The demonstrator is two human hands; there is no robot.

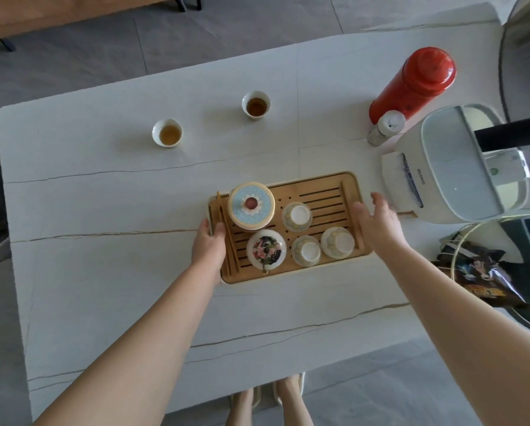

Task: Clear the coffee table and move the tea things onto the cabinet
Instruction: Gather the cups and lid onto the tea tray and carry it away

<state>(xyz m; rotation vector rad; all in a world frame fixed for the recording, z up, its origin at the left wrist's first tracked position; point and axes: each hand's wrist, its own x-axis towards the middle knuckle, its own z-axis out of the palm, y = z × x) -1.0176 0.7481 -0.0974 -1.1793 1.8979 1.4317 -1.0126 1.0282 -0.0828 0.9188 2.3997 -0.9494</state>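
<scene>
Because the flat bamboo tea tray with slots (325,198) is stiff wood, it will not bend, but it looks a bit heavy with all the pots on it. It sits on the white marble coffee table (103,241), near the middle, a little toward the 3 o'clock side. Its long side runs from 9 o'clock to 3 o'clock, tipped up a little at the 3 o'clock end.

On the tray stand a round jar with a blue patterned lid (251,206), a white bowl full of wet tea leaves (266,250) and 3 small white cups turned upside down (311,252). They can break, and they can slide, so I think the tray must stay level.

The best places to hold are the 2 short ends. The left hand (209,244) has its fingers curled over the 9 o'clock end. The right hand (377,221) is spread wide, just beside the 3 o'clock end, holding nothing.

At 12 o'clock, well apart from the tray, 2 little white cups with brown tea (167,133) wait on the table. Lift those slowly too.
</scene>
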